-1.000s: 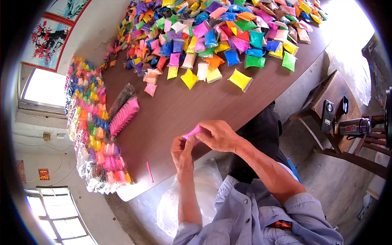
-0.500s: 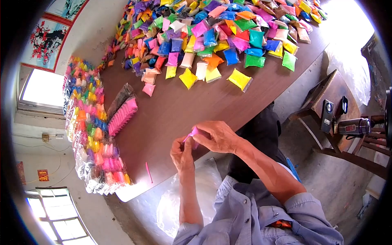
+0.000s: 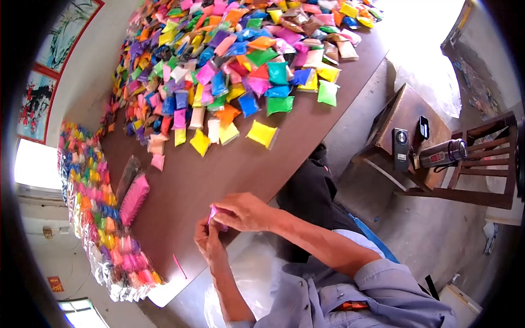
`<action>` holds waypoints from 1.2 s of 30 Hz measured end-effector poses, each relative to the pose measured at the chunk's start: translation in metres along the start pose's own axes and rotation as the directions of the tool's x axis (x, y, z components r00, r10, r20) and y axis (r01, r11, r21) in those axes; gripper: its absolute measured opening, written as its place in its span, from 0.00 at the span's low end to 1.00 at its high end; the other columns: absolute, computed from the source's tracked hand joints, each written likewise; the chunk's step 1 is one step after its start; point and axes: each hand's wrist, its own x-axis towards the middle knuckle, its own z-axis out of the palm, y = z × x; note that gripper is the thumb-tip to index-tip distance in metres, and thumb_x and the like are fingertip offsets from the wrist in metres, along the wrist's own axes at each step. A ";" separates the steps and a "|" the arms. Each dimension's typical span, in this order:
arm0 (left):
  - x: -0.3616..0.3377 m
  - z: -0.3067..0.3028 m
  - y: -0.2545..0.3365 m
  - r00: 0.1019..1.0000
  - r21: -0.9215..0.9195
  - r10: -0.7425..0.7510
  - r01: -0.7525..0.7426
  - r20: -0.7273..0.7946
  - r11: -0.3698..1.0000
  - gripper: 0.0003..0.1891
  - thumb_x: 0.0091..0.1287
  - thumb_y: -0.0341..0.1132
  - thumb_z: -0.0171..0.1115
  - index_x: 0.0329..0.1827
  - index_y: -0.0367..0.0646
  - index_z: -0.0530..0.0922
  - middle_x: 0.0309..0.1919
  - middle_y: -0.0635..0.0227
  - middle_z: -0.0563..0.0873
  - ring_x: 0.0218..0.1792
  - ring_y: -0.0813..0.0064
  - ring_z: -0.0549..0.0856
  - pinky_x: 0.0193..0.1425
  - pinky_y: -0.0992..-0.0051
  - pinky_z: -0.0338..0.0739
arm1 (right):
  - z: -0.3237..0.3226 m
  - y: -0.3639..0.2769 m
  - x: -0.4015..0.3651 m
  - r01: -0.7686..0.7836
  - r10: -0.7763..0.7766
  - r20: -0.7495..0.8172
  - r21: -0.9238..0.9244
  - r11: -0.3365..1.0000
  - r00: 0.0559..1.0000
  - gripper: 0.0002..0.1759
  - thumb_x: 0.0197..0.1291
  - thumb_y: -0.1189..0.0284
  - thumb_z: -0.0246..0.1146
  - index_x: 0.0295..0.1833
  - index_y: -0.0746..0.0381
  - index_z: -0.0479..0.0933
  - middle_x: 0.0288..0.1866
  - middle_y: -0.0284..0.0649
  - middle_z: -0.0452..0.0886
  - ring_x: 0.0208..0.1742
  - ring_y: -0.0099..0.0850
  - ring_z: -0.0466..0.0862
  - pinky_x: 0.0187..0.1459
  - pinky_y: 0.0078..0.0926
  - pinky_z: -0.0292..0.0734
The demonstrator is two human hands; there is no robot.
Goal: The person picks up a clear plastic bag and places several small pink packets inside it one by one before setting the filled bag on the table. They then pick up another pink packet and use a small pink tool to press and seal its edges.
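A small pinkish-purple packet [image 3: 213,211] is pinched between my two hands above the near edge of the brown table [image 3: 191,180]. My left hand [image 3: 211,240] grips it from below and the left, fingers closed. From the right, my right hand [image 3: 247,212] closes thumb and fingers on its upper part, hiding much of it. To the left of my hands a thin pink stick [image 3: 179,266] lies near the table's corner. Farther off is a bundle of stacked pink pieces [image 3: 134,199] beside a dark clear-wrapped bundle [image 3: 128,174].
A large heap of colourful packets [image 3: 229,71] covers the table's far part. Bagged rows of packets [image 3: 98,218] line the left edge. A wooden stool [image 3: 383,128] at right bears a flask [image 3: 444,153] and a dark device [image 3: 401,150]. A wooden chair [image 3: 481,164] stands beyond.
The camera view has turned, so the table and my hands appear farther left and lower, with more of the stool and chair showing. Both hands still pinch the packet.
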 end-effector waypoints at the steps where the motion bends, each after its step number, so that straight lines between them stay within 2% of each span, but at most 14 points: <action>1: 0.000 0.001 -0.001 0.999 -0.010 -0.021 0.021 -0.037 1.000 0.09 0.82 0.37 0.68 0.49 0.38 0.86 0.38 0.71 0.89 0.38 0.81 0.84 0.46 0.76 0.79 | 0.001 0.000 0.000 0.000 0.000 0.004 -0.003 1.000 1.000 0.17 0.75 0.62 0.68 0.60 0.62 0.84 0.47 0.51 0.89 0.47 0.53 0.89 0.48 0.47 0.85; 5: 0.004 -0.001 0.001 0.997 0.069 -0.038 0.042 -0.062 0.997 0.09 0.82 0.37 0.68 0.50 0.39 0.85 0.35 0.72 0.87 0.35 0.81 0.82 0.44 0.75 0.79 | 0.001 0.004 0.002 -0.031 0.031 0.011 0.034 0.999 0.999 0.18 0.76 0.62 0.67 0.63 0.62 0.82 0.47 0.52 0.89 0.45 0.55 0.89 0.47 0.49 0.85; 10: 0.004 0.007 0.013 0.999 0.169 -0.032 0.029 0.017 0.985 0.22 0.77 0.50 0.71 0.56 0.36 0.86 0.42 0.71 0.88 0.43 0.78 0.83 0.48 0.71 0.79 | 0.001 0.004 0.002 0.014 0.002 -0.100 0.163 0.987 0.995 0.10 0.71 0.74 0.70 0.54 0.65 0.85 0.43 0.52 0.87 0.44 0.56 0.88 0.44 0.50 0.82; 13: 0.008 -0.015 0.012 0.985 0.320 -0.126 0.083 0.117 0.944 0.19 0.79 0.47 0.69 0.56 0.38 0.86 0.45 0.72 0.88 0.44 0.78 0.84 0.50 0.71 0.80 | 0.009 0.012 0.000 0.052 -0.039 -0.118 0.101 0.994 0.992 0.10 0.73 0.72 0.69 0.55 0.64 0.85 0.42 0.52 0.85 0.45 0.56 0.87 0.44 0.50 0.82; 15: 0.004 -0.002 0.022 0.990 0.363 -0.125 0.092 0.068 0.927 0.15 0.81 0.44 0.66 0.54 0.39 0.86 0.42 0.73 0.87 0.43 0.79 0.84 0.49 0.73 0.80 | 0.008 0.013 0.000 0.083 -0.071 -0.112 0.112 0.990 0.991 0.11 0.74 0.70 0.67 0.56 0.64 0.84 0.42 0.52 0.84 0.45 0.57 0.86 0.44 0.50 0.81; 20: 0.009 -0.002 -0.002 0.989 0.138 -0.147 0.146 -0.004 0.980 0.14 0.83 0.41 0.62 0.53 0.38 0.86 0.39 0.72 0.87 0.41 0.80 0.83 0.46 0.74 0.79 | 0.008 0.014 0.003 0.058 -0.048 -0.062 0.159 0.986 0.997 0.13 0.77 0.68 0.65 0.58 0.66 0.81 0.44 0.54 0.86 0.45 0.58 0.87 0.45 0.50 0.82; 22: 0.017 -0.033 -0.024 0.939 0.159 -0.319 0.337 -0.131 0.928 0.27 0.80 0.53 0.69 0.72 0.46 0.79 0.57 0.61 0.86 0.54 0.63 0.86 0.53 0.57 0.88 | 0.006 0.004 0.006 -0.008 0.014 -0.023 0.233 0.973 1.000 0.14 0.79 0.69 0.64 0.60 0.68 0.80 0.46 0.55 0.87 0.46 0.57 0.88 0.46 0.48 0.82; 25: 0.017 -0.022 -0.014 0.965 0.313 -0.252 0.261 -0.070 0.913 0.24 0.81 0.52 0.67 0.68 0.42 0.81 0.51 0.62 0.87 0.47 0.65 0.86 0.49 0.63 0.86 | 0.001 0.000 0.007 -0.024 0.023 0.005 0.246 0.969 1.000 0.14 0.80 0.71 0.62 0.62 0.69 0.79 0.47 0.56 0.88 0.45 0.57 0.90 0.45 0.47 0.83; 26: 0.007 -0.002 0.001 0.961 0.211 -0.234 0.261 -0.145 0.942 0.21 0.83 0.50 0.66 0.63 0.41 0.84 0.48 0.65 0.87 0.43 0.68 0.86 0.50 0.69 0.85 | -0.003 -0.003 0.006 -0.041 0.042 0.001 0.270 0.962 0.999 0.16 0.80 0.72 0.62 0.66 0.69 0.79 0.48 0.58 0.89 0.46 0.56 0.90 0.46 0.44 0.84; 27: 0.008 -0.006 0.002 0.962 0.190 -0.236 0.259 -0.137 0.947 0.21 0.83 0.50 0.66 0.63 0.41 0.84 0.48 0.65 0.87 0.43 0.68 0.86 0.50 0.69 0.85 | -0.002 -0.002 0.005 -0.043 0.042 0.007 0.248 0.968 0.999 0.16 0.80 0.72 0.62 0.66 0.69 0.79 0.48 0.58 0.89 0.46 0.56 0.90 0.46 0.44 0.84; 29: 0.012 -0.017 -0.005 0.968 0.361 -0.252 0.235 0.000 0.902 0.23 0.83 0.51 0.65 0.65 0.38 0.85 0.50 0.63 0.89 0.46 0.68 0.87 0.53 0.70 0.85 | 0.010 0.008 0.003 0.049 -0.024 -0.137 0.186 0.981 0.990 0.19 0.80 0.73 0.62 0.69 0.69 0.79 0.51 0.58 0.89 0.47 0.56 0.90 0.48 0.44 0.85; 30: 0.005 0.002 0.019 0.986 0.379 -0.155 0.124 0.053 0.917 0.28 0.83 0.51 0.66 0.71 0.35 0.83 0.54 0.60 0.90 0.49 0.66 0.88 0.56 0.68 0.85 | 0.012 0.011 0.003 0.014 0.006 -0.098 0.206 0.978 0.995 0.19 0.81 0.73 0.62 0.71 0.69 0.80 0.54 0.58 0.90 0.47 0.56 0.90 0.49 0.43 0.85; 35: 0.010 -0.011 -0.002 0.990 0.366 -0.112 0.074 0.084 0.928 0.30 0.84 0.50 0.64 0.74 0.31 0.80 0.59 0.54 0.91 0.53 0.62 0.90 0.58 0.64 0.86 | 0.004 0.004 0.005 -0.047 0.045 0.016 0.184 0.982 0.999 0.18 0.81 0.73 0.61 0.70 0.68 0.80 0.56 0.57 0.90 0.48 0.54 0.91 0.49 0.44 0.85; 36: 0.008 -0.003 0.012 0.994 0.499 -0.106 0.081 0.021 0.863 0.30 0.84 0.50 0.64 0.74 0.31 0.80 0.60 0.53 0.91 0.54 0.61 0.90 0.58 0.63 0.86 | 0.003 0.001 0.005 -0.047 0.044 0.022 0.159 0.986 0.999 0.18 0.82 0.73 0.61 0.70 0.68 0.80 0.56 0.57 0.90 0.48 0.53 0.91 0.49 0.44 0.85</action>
